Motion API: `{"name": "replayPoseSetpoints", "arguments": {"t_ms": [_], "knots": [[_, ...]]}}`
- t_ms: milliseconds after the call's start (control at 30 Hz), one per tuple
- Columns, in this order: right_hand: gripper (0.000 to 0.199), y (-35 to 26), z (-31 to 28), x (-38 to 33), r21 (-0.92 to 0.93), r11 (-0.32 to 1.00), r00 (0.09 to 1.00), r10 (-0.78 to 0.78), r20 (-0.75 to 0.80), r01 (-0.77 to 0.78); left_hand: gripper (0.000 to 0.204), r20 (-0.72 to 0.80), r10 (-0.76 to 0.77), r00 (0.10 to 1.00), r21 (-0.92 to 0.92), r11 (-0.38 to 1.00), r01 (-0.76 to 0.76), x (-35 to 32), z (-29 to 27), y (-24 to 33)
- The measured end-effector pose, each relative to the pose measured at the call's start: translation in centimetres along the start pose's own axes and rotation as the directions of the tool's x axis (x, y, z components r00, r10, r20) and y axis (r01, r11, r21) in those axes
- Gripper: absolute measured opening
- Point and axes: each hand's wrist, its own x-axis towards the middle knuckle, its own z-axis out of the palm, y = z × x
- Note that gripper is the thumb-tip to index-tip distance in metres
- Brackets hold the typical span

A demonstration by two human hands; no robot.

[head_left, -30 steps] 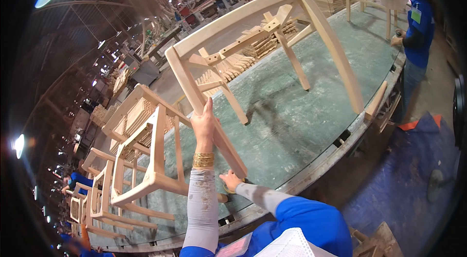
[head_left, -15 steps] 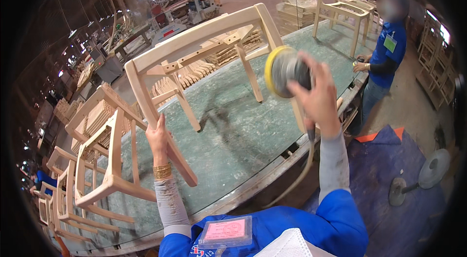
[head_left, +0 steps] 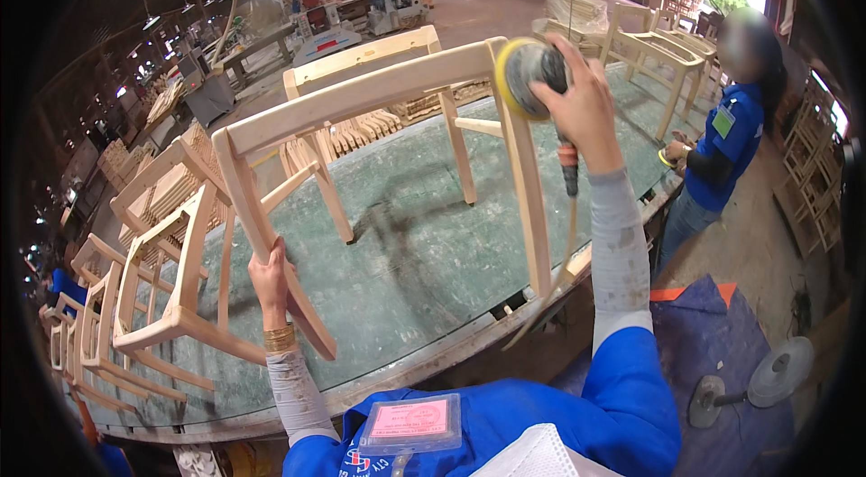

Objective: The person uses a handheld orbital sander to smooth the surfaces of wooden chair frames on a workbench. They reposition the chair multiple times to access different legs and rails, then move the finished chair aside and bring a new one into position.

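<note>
A pale wooden chair frame (head_left: pixel 361 97) stands on a green tabletop (head_left: pixel 415 269), its backrest rail toward me. My left hand (head_left: pixel 269 283) is closed round the left back upright, low down. In my right hand (head_left: pixel 586 107) is an orbital sander (head_left: pixel 534 75) with a yellow-edged pad, held from behind with fingers and thumb round its dark body. Its pad is at the outer side of the frame's top right corner; full contact cannot be made out. From the sander's orange-and-black fitting (head_left: pixel 567 168) a hose hangs past the table edge.
More chair frames (head_left: pixel 185 296) crowd the table's left end. At the far right, a co-worker (head_left: pixel 735 143) in blue stands beside other chair frames (head_left: pixel 663 48). Stacked wooden parts (head_left: pixel 347 134) lie beyond the table. A pedestal fan (head_left: pixel 780 371) is on the right.
The sander has risen from beside the right upright to the frame's top right corner. The chair frame now sits more upright in view, with my left hand still on it.
</note>
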Motion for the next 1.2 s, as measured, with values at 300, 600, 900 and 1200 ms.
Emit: {"name": "replayPoseSetpoints", "arguments": {"t_ms": [300, 600, 900, 1200], "knots": [[0.067, 3.9, 0.0, -1.4, 0.275, 0.959, 0.995, 0.046, 0.083, -0.068, 0.031, 0.012, 0.036, 0.999, -0.017, 0.999, -0.035, -0.4, -0.4, -0.5], [0.064, 4.3, 0.2, -4.5, 0.197, 0.976, 0.996, 0.085, 0.036, -0.091, 0.027, -0.032, -0.021, 0.999, -0.016, 1.0, 0.021, -0.7, -0.2, 0.3], [0.063, -0.9, 0.3, -1.4, -0.031, 0.999, 0.995, -0.035, -0.09, 0.032, 0.026, -0.018, -0.035, 0.999, -0.019, 0.999, 0.035, 0.3, 0.1, 0.1], [0.064, -2.3, 0.6, -0.7, -0.101, 0.991, 0.995, -0.087, -0.041, 0.082, 0.024, 0.002, -0.035, 0.999, -0.001, 0.999, 0.035, 0.0, 0.2, 0.3]]}}
